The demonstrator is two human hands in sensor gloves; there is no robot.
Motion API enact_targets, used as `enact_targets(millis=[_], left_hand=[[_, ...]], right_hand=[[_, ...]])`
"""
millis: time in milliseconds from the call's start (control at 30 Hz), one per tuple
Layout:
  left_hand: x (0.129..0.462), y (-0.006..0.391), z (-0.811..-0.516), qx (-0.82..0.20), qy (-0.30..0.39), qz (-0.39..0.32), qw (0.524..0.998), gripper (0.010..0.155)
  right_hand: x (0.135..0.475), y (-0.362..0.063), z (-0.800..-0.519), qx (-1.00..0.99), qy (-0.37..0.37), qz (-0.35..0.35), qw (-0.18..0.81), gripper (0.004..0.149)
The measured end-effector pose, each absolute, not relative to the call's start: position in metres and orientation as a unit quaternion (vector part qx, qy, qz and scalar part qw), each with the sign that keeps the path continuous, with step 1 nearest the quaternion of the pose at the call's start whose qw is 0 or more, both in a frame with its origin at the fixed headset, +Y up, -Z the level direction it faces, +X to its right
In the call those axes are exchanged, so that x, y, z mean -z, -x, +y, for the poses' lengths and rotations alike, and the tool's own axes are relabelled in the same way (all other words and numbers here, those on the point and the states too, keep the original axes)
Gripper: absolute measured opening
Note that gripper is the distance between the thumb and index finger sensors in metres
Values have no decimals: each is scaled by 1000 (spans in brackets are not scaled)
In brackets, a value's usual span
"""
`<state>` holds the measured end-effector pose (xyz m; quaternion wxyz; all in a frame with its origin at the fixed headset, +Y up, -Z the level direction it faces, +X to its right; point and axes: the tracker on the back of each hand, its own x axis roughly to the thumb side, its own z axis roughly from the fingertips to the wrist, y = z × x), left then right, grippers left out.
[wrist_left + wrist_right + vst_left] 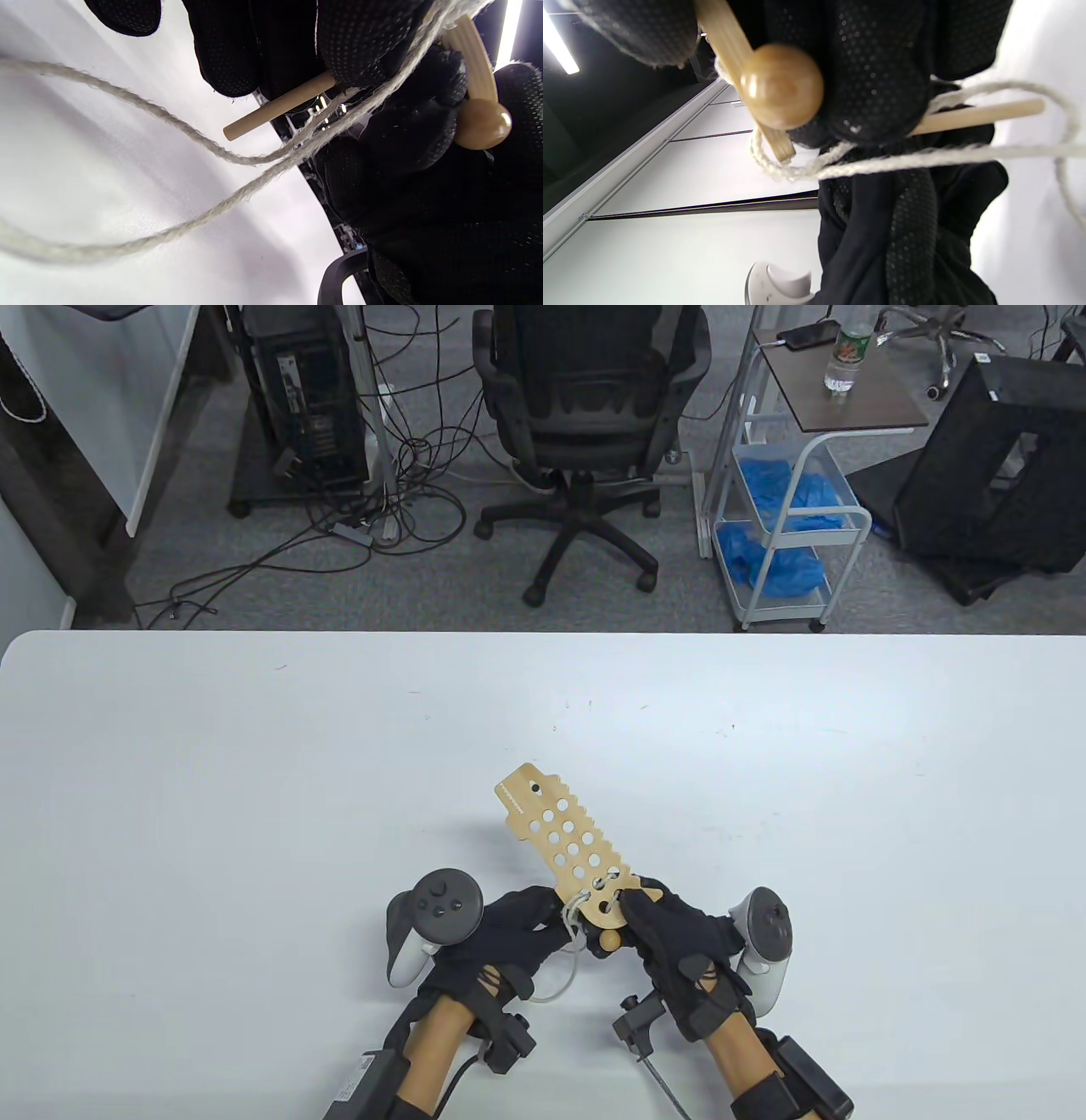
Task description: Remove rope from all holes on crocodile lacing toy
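Note:
The wooden crocodile lacing board (560, 831) is held tilted above the table, its head end pointing away from me. The white rope (579, 908) is still laced through the holes at the near end and loops down to the table (556, 984). My right hand (657, 920) grips the near end of the board, with a wooden ball (780, 87) beside its fingers. My left hand (526, 929) pinches the wooden needle (278, 106) at the rope's end; the rope (191, 135) trails under it. The needle also shows in the right wrist view (975, 114).
The white table (254, 814) spreads wide on both sides and beyond the toy. Past its far edge stand an office chair (585, 432), a computer tower (305, 390) with cables, and a cart (789, 509).

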<state>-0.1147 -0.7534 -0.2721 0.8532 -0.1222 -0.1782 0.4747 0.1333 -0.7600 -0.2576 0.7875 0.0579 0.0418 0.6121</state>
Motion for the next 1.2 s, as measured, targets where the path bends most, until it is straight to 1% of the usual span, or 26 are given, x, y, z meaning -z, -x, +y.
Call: enact_targets(millis=[233, 467, 667, 900, 1200], left_hand=[[274, 124, -750, -481, 88, -153, 859, 44], [277, 139, -750, -490, 67, -116, 862, 45], [279, 150, -751, -483, 50, -86, 870, 47], [281, 161, -751, -496, 35, -67, 865, 49], [283, 182, -754, -528, 9, -22, 849, 53]], right_hand=[[260, -143, -764, -619, -29, 35, 784, 52], [262, -158, -773, -647, 37, 26, 762, 52], [265, -170, -777, -653, 66, 18, 754, 52], [267, -182, -781, -661, 94, 15, 744, 52], [269, -197, -784, -644, 117, 1, 756, 52]])
